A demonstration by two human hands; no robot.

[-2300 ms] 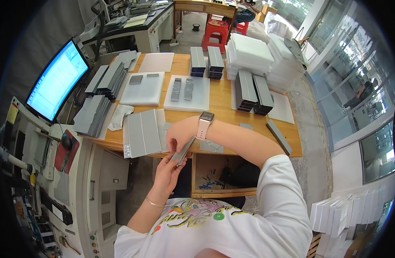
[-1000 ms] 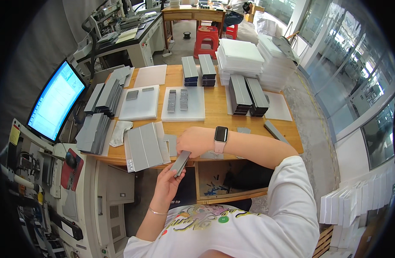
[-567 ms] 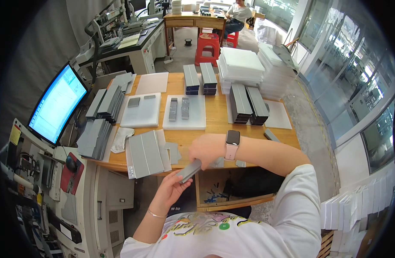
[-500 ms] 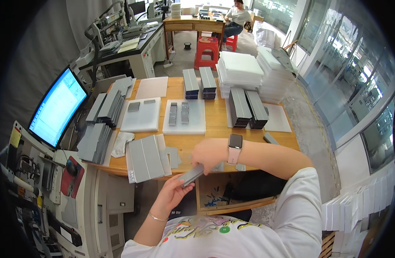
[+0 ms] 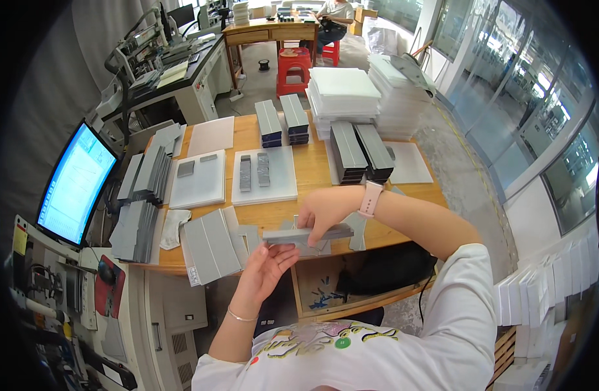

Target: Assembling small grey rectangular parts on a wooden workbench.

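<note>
One long grey bar (image 5: pixel 283 236) — over the worktop (image 5: pixel 313 171), pinched in the right hand (image 5: pixel 330 206), the left hand (image 5: pixel 267 268) loosely spread below its left end — isn't set down yet, with grey stacks (image 5: pixel 347 143) piled beyond the hands and loose pieces (image 5: pixel 359 236) unstacked beside them.

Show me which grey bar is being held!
The bar in the right hand, its left end by the left hand. Fingers grip it; the two bars on the white pad lie untouched.
</note>
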